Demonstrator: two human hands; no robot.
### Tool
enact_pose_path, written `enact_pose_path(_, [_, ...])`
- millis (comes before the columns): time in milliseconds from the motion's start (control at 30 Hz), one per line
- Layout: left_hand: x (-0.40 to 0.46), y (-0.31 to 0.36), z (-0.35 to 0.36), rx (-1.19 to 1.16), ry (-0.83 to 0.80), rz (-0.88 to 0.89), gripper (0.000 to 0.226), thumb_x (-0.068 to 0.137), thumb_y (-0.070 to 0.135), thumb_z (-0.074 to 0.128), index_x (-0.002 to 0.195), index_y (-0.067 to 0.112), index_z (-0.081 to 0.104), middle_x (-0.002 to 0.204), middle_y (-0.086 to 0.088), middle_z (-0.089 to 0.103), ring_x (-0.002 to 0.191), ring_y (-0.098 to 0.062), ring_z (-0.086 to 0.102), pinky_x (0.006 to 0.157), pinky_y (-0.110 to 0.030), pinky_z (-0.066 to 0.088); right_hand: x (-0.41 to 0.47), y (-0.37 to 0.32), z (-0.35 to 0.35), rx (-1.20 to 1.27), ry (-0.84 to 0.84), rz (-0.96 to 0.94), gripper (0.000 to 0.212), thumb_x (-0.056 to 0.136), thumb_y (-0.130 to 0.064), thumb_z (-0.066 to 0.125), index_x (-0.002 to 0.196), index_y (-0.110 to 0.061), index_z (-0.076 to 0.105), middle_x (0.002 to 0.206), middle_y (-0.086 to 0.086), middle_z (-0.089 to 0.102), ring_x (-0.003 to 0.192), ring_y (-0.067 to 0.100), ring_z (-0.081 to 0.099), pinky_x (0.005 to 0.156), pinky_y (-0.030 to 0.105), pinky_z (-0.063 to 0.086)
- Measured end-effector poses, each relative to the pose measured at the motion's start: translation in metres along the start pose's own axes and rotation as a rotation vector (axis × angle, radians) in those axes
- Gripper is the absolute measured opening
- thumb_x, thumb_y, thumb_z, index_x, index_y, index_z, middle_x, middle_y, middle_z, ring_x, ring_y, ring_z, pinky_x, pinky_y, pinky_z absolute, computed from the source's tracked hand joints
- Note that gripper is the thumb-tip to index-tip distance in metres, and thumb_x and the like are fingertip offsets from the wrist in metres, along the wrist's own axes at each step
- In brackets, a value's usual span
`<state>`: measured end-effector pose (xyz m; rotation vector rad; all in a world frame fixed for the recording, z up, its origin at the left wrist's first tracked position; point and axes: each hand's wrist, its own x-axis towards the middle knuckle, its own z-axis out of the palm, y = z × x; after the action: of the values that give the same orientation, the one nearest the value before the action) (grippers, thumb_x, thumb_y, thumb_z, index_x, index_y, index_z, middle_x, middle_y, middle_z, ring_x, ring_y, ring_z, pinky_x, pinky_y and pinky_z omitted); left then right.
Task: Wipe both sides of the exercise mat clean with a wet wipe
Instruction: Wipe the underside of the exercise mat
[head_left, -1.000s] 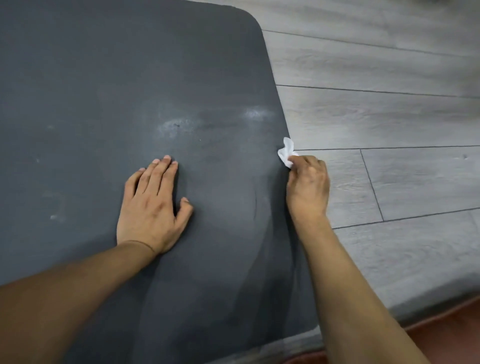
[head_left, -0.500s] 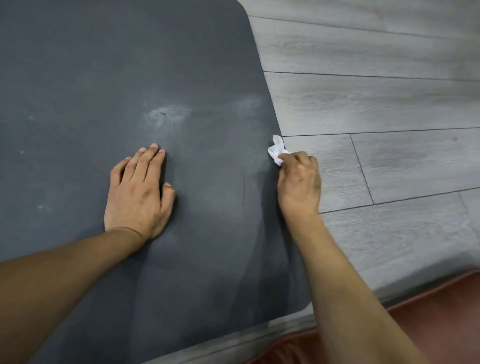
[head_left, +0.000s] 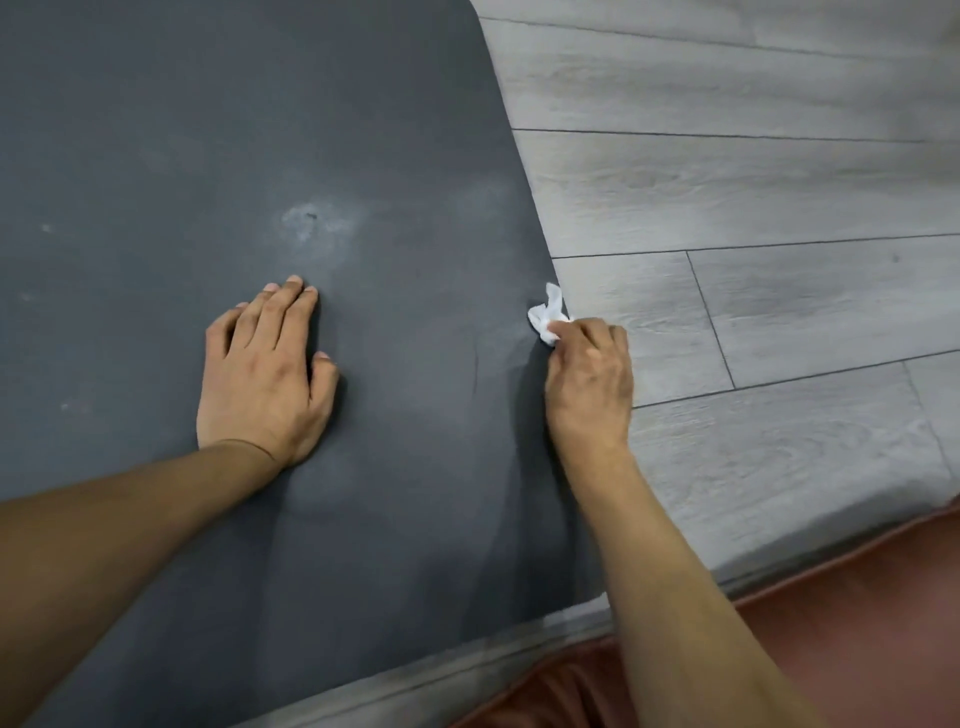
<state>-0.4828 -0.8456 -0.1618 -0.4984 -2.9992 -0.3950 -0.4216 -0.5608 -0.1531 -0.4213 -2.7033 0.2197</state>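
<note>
A dark grey exercise mat (head_left: 218, 130) lies flat on the floor and fills the left and middle of the view. It has a pale smudge (head_left: 317, 223) and a few small light specks. My left hand (head_left: 262, 374) presses flat on the mat, fingers straight. At the mat's right edge my right hand (head_left: 589, 384) pinches a crumpled white wet wipe (head_left: 546, 317), which sticks out past the fingertips and sits on the edge.
Grey wood-plank floor (head_left: 753, 208) stretches to the right of the mat. A reddish-brown fabric surface (head_left: 857, 623) lies at the bottom right, near my right forearm.
Both hands stay in much the same spots on the mat. The faint smear near the mat's right edge has faded. The view has shifted slightly.
</note>
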Motion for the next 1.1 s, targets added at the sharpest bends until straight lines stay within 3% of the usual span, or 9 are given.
enact_pose_path(167, [0.000, 0.000, 0.001, -0.002, 0.001, -0.010, 0.063, 0.094, 0.031, 0.036, 0.150, 0.004, 0.044, 0.159, -0.014, 0.042, 0.148, -0.032, 0.037, 0.120, -0.048, 0.023, -0.012, -0.052, 0.005, 0.134, 0.060, 0.194, 0.025, 0.080, 0.003, 0.052, 0.090, -0.011, 0.071, 0.082, 0.009, 0.060, 0.075, 0.029, 0.050, 0.071, 0.042, 0.047])
enact_pose_path(300, [-0.003, 0.000, 0.002, 0.018, -0.022, -0.008, 0.064, 0.095, 0.032, 0.033, 0.151, 0.002, 0.043, 0.160, -0.016, 0.041, 0.147, -0.035, 0.037, 0.120, -0.048, 0.023, -0.068, -0.130, -0.003, 0.240, -0.090, -0.240, 0.029, 0.077, -0.007, 0.045, 0.093, -0.007, 0.070, 0.086, 0.013, 0.061, 0.077, 0.032, 0.052, 0.074, 0.039, 0.044])
enact_pose_path(400, [-0.017, 0.005, -0.003, 0.009, -0.073, -0.029, 0.065, 0.098, 0.035, 0.029, 0.154, 0.004, 0.040, 0.161, -0.017, 0.038, 0.147, -0.039, 0.036, 0.121, -0.052, 0.023, -0.065, -0.100, -0.006, 0.172, -0.162, -0.450, 0.029, 0.081, -0.003, 0.058, 0.106, -0.011, 0.070, 0.097, 0.008, 0.063, 0.084, 0.030, 0.053, 0.077, 0.039, 0.048])
enact_pose_path(467, [-0.051, 0.013, -0.009, 0.022, -0.106, 0.035, 0.065, 0.099, 0.038, 0.031, 0.156, 0.009, 0.038, 0.163, -0.016, 0.036, 0.148, -0.040, 0.034, 0.122, -0.054, 0.022, -0.045, -0.047, -0.012, 0.054, -0.125, -0.394, 0.027, 0.081, -0.003, 0.060, 0.103, -0.014, 0.071, 0.093, 0.005, 0.064, 0.082, 0.029, 0.054, 0.074, 0.038, 0.047])
enact_pose_path(567, [-0.118, 0.026, -0.015, 0.036, -0.158, 0.117, 0.066, 0.099, 0.044, 0.033, 0.159, 0.019, 0.037, 0.166, -0.014, 0.033, 0.151, -0.040, 0.031, 0.124, -0.056, 0.020, -0.028, 0.021, -0.027, -0.025, -0.022, -0.052, 0.027, 0.078, 0.003, 0.057, 0.095, -0.011, 0.073, 0.084, 0.010, 0.065, 0.077, 0.035, 0.056, 0.069, 0.041, 0.048])
enact_pose_path(700, [-0.148, 0.034, -0.012, 0.082, -0.197, 0.069, 0.070, 0.099, 0.052, 0.033, 0.163, 0.027, 0.026, 0.170, -0.010, 0.024, 0.155, -0.037, 0.022, 0.127, -0.056, 0.014, -0.046, 0.011, -0.028, 0.032, 0.002, 0.176, 0.029, 0.083, 0.006, 0.057, 0.102, -0.009, 0.072, 0.089, 0.014, 0.064, 0.083, 0.035, 0.055, 0.071, 0.041, 0.049])
enact_pose_path(867, [-0.148, 0.035, -0.012, 0.114, -0.206, 0.055, 0.072, 0.097, 0.056, 0.030, 0.164, 0.032, 0.019, 0.172, -0.006, 0.018, 0.158, -0.033, 0.016, 0.128, -0.054, 0.011, -0.045, 0.001, -0.037, 0.132, 0.219, 0.188, 0.029, 0.084, 0.001, 0.058, 0.106, -0.013, 0.072, 0.100, 0.006, 0.066, 0.092, 0.028, 0.053, 0.080, 0.035, 0.050])
enact_pose_path(1033, [-0.147, 0.036, -0.011, 0.117, -0.183, 0.047, 0.072, 0.097, 0.055, 0.031, 0.164, 0.032, 0.020, 0.171, -0.006, 0.020, 0.157, -0.033, 0.017, 0.127, -0.054, 0.012, -0.054, -0.028, -0.016, 0.180, 0.076, 0.066, 0.028, 0.078, 0.007, 0.057, 0.094, -0.010, 0.073, 0.094, 0.011, 0.067, 0.086, 0.034, 0.057, 0.075, 0.044, 0.052])
enact_pose_path(1100, [-0.147, 0.035, -0.009, 0.108, -0.171, 0.049, 0.072, 0.096, 0.055, 0.032, 0.164, 0.031, 0.023, 0.171, -0.006, 0.020, 0.157, -0.033, 0.018, 0.127, -0.054, 0.012, -0.069, -0.068, -0.013, 0.292, -0.002, -0.126, 0.024, 0.076, 0.002, 0.056, 0.090, -0.009, 0.072, 0.090, 0.011, 0.067, 0.081, 0.035, 0.059, 0.075, 0.041, 0.050])
